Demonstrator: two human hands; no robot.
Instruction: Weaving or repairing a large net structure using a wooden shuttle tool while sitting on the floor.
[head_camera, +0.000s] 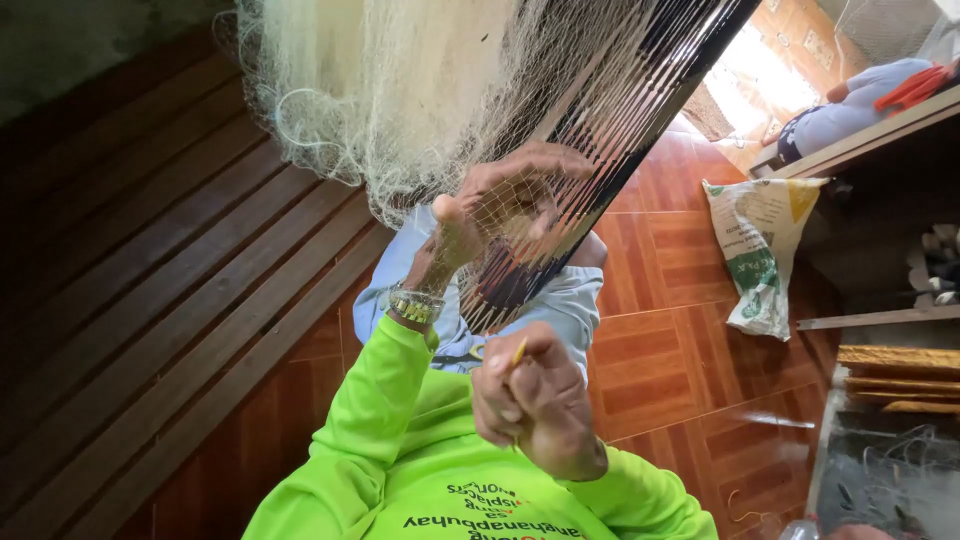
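Observation:
A pale, fine-meshed fishing net (400, 90) hangs down from the top of the view, with taut dark strands (640, 110) running diagonally beside it. My left hand (480, 215), a metal watch on its wrist, is raised into the net's lower edge with its fingers closed on the mesh. My right hand (535, 400) is lower and nearer to me, fist closed on a thin yellow netting needle (519, 352) whose tip pokes up towards the net. Both arms wear bright green sleeves. The needle's lower part is hidden in my fist.
Dark wooden slats (150, 300) fill the left side. Red-brown floor tiles (660, 370) lie below, with a white printed sack (760, 250) at the right. A wooden shelf (870, 135) and stacked boards (900, 375) stand at the right, and tangled netting (890, 480) lies at the bottom right.

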